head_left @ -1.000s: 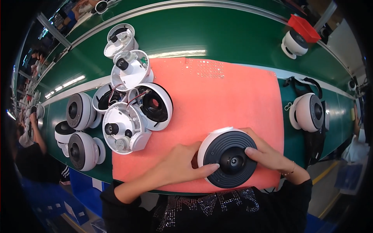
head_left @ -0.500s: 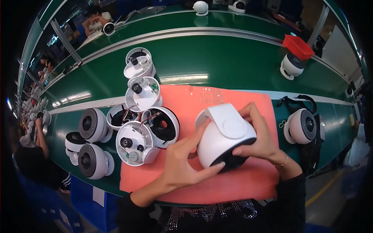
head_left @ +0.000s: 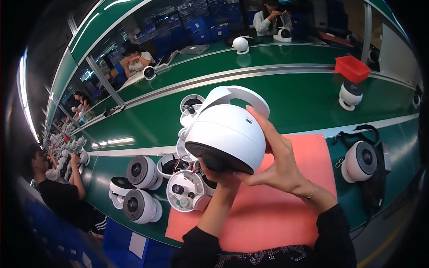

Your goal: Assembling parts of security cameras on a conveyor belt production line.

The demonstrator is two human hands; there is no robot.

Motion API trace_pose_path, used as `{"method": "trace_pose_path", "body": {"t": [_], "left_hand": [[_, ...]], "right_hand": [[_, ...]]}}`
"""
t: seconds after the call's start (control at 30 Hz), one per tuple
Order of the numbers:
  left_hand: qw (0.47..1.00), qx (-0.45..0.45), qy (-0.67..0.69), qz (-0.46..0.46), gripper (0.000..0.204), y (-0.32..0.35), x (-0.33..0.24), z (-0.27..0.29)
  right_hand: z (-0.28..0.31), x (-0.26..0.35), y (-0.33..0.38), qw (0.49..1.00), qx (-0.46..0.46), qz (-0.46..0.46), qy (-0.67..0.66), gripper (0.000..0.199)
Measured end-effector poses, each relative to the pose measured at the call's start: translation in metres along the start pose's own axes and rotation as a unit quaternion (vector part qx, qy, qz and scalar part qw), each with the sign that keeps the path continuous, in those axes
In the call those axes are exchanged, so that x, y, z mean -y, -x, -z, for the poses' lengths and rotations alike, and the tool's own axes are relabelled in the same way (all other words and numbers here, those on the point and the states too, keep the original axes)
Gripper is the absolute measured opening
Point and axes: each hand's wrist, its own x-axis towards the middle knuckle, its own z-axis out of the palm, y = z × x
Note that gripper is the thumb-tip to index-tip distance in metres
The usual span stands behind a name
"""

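white dome camera (head_left: pixel 228 129) held up, hiding open housings (head_left: pixel 185 192) behind.

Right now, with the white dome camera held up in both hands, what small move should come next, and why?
Probably tilt the dome camera so its dark underside faces the eyes: the left hand props it from below, the right hand steadies its side.

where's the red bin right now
The red bin sits far right on the green belt, just above a white dome camera.
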Motion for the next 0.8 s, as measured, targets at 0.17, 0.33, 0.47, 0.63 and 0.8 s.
{"method": "trace_pose_path", "body": {"t": [0.17, 0.33, 0.47, 0.63, 0.8], "left_hand": [[0.995, 0.048, 0.081, -0.039, 0.074, -0.02, 0.019, -0.005], [0.991, -0.132, 0.028, 0.009, 0.06, -0.027, 0.019, -0.013], [0.981, -0.103, -0.068, 0.152, 0.049, -0.032, 0.001, -0.028], [0.979, -0.066, -0.049, 0.188, 0.065, -0.028, -0.011, -0.034], [0.975, -0.068, -0.096, 0.189, 0.066, -0.011, -0.027, -0.053]], "right_hand": [[0.0, -0.015, 0.0, 0.999, -0.019, 0.02, 0.023, 0.097], [-0.001, -0.029, -0.006, 0.995, -0.052, -0.06, 0.066, 0.094], [0.015, -0.058, -0.013, 0.938, -0.073, -0.262, -0.215, 0.081], [0.035, -0.1, -0.017, 0.79, -0.033, -0.42, -0.445, 0.067], [0.054, -0.148, -0.01, 0.729, -0.111, -0.416, -0.532, 0.065]]}}
